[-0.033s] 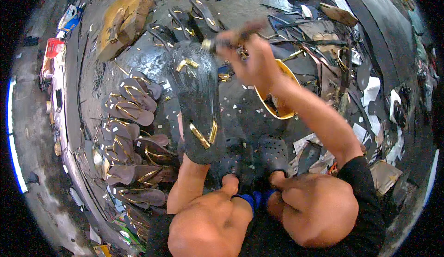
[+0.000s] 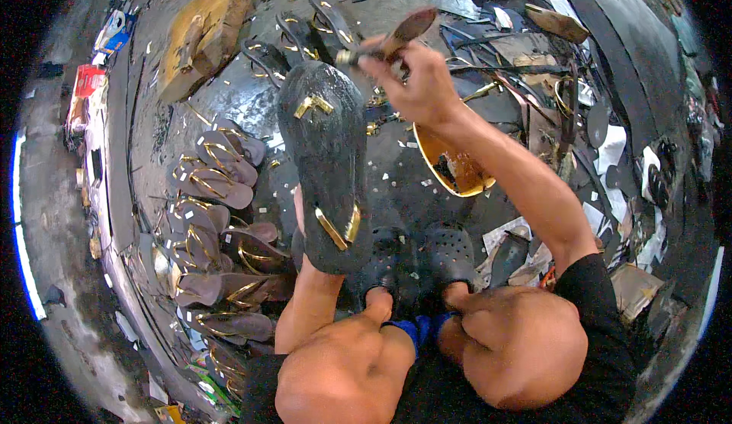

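Note:
A dark sandal sole (image 2: pixel 324 149) is held up in front of me, its wet-looking underside facing me. Gold strap ends show near both its ends. Beneath it my left hand (image 2: pixel 300 209) grips the sole; most of the fingers are hidden behind it. At the sole's far right edge, my right hand (image 2: pixel 419 81) is closed around a brush (image 2: pixel 408 29) with a dark reddish handle. The brush's metal band points left, close to the sole's far end; I cannot tell whether the bristles touch it. A yellow-rimmed tub (image 2: pixel 457 192) with dark residue inside stands below my right forearm.
Several finished-looking sandals with gold straps (image 2: pixel 221 184) lie in a row at the left. More sandals (image 2: pixel 332 20) lie beyond the sole. A thick wooden block (image 2: pixel 221 27) sits far left. Scraps, strips and papers (image 2: pixel 610 149) cover the right side. My clogs (image 2: pixel 446 252) are near.
My right hand and the brush have shifted slightly up and right, uncovering more of the tub. The sole has tilted a little in my left hand.

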Available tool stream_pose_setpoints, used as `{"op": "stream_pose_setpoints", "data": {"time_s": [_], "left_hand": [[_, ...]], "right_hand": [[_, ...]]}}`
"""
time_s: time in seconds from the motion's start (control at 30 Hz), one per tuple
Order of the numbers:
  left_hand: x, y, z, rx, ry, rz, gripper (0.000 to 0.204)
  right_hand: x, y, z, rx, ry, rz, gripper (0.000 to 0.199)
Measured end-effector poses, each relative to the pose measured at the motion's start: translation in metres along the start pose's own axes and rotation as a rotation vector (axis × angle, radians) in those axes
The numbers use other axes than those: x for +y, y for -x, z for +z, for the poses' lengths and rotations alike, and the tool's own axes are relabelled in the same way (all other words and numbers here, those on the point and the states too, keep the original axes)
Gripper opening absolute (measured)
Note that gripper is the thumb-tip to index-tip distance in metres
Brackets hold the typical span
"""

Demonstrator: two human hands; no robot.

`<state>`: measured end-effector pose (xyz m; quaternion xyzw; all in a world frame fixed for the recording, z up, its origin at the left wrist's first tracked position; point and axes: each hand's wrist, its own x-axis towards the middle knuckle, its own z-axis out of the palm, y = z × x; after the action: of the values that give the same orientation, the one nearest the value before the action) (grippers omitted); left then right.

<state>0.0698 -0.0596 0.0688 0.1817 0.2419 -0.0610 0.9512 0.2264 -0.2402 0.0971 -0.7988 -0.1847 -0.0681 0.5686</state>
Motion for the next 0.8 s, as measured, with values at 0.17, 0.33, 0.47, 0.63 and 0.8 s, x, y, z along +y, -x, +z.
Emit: {"op": "stream_pose_setpoints", "data": {"time_s": [0.17, 0.33, 0.47, 0.63, 0.8], "left_hand": [[0.02, -0.026, -0.032, -0.102, -0.055, 0.07, 0.045], [0.032, -0.04, -0.026, 0.125, -0.153, 0.157, 0.046], [0.034, -0.065, -0.03, 0.161, -0.205, 0.209, 0.048], [0.063, -0.151, 0.005, -0.019, -0.246, 0.056, 0.043], [0.028, -0.301, 0.039, 0.027, -0.619, 0.091, 0.035]], "right_hand": [[-0.023, 0.062, 0.016, -0.106, -0.204, -0.214, 0.024], [-0.059, 0.137, 0.01, -0.447, -0.288, -0.351, 0.05], [-0.045, 0.099, 0.015, -0.3, -0.162, -0.306, 0.04], [-0.035, 0.136, 0.01, -0.556, -0.245, -0.108, 0.025], [-0.005, 0.137, -0.028, -0.34, -0.135, 0.204, 0.021]]}}
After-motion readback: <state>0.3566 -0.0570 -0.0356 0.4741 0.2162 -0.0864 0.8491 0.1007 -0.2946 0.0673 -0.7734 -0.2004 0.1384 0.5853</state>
